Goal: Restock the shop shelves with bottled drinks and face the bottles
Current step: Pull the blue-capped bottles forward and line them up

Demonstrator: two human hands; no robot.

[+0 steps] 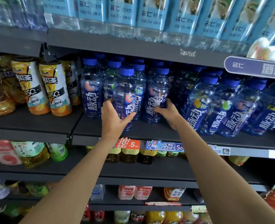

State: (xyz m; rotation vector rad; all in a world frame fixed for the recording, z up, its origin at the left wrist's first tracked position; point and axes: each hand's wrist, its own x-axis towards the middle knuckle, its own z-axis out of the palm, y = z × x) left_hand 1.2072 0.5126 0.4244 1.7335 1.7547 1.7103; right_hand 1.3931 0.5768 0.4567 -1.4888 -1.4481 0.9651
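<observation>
Blue-capped clear bottles with dark blue labels fill the middle shelf [149, 134]. My left hand [113, 118] grips one front bottle [125, 92] low on its body, thumb across the label; the bottle stands upright near the shelf's front edge. My right hand [167, 113] holds the neighbouring bottle [157, 94] from its right side, fingers wrapped round the lower label. More of the same bottles [214, 107] stand to the right and behind; one [91, 89] stands to the left.
Iced-tea bottles [56, 88] lean on the shelf section at left. Light blue labelled bottles [151, 15] line the shelf above. Price tags [164, 145] run along the shelf lip. Lower shelves hold mixed drinks [127, 192].
</observation>
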